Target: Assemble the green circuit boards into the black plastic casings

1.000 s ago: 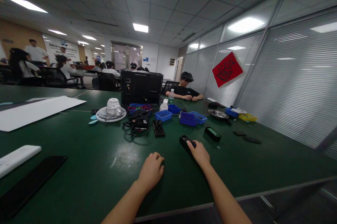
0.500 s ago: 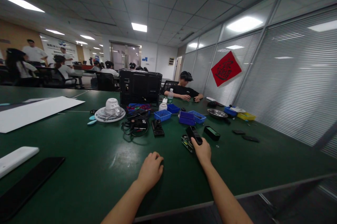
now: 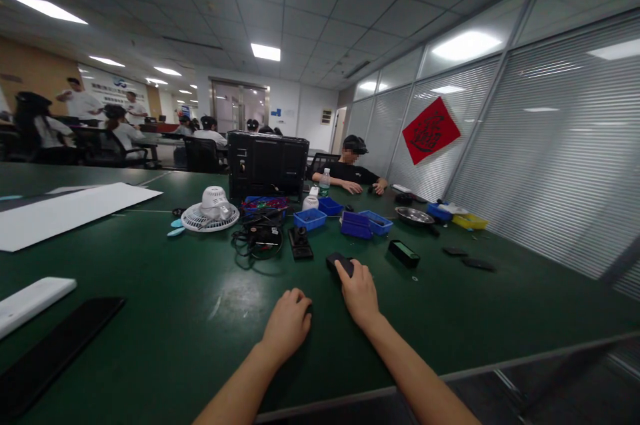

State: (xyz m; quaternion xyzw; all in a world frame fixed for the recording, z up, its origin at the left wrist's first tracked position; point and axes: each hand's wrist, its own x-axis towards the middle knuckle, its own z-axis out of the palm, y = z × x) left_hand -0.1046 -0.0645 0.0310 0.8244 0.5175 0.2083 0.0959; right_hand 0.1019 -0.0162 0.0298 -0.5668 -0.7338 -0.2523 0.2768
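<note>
My right hand (image 3: 361, 292) grips a black box-shaped device (image 3: 339, 264) by its near end, thumb on top and fingers on the right side. The device sits low over the green table (image 3: 200, 345); whether it touches the surface I cannot tell. To its right lies a black rectangular case (image 3: 404, 253) with a green panel. My left hand (image 3: 287, 320) rests on the table, fingers loosely bent and apart from the thumb, with nothing seen in it. Beyond it is a small black stand-like device (image 3: 300, 243).
Farther back are a tangle of black cables (image 3: 257, 238), a white fan (image 3: 210, 215), blue bins (image 3: 356, 225), a steel dish (image 3: 414, 215) and a large black panel-like casing (image 3: 268, 165). A co-worker (image 3: 353, 172) sits across the table. White (image 3: 37, 298) and black (image 3: 60, 355) long panels lie left.
My right hand has moved left and slightly nearer with the black device, which has turned lower. A circuit board seen beneath it before is now out of sight. My left hand has stayed put.
</note>
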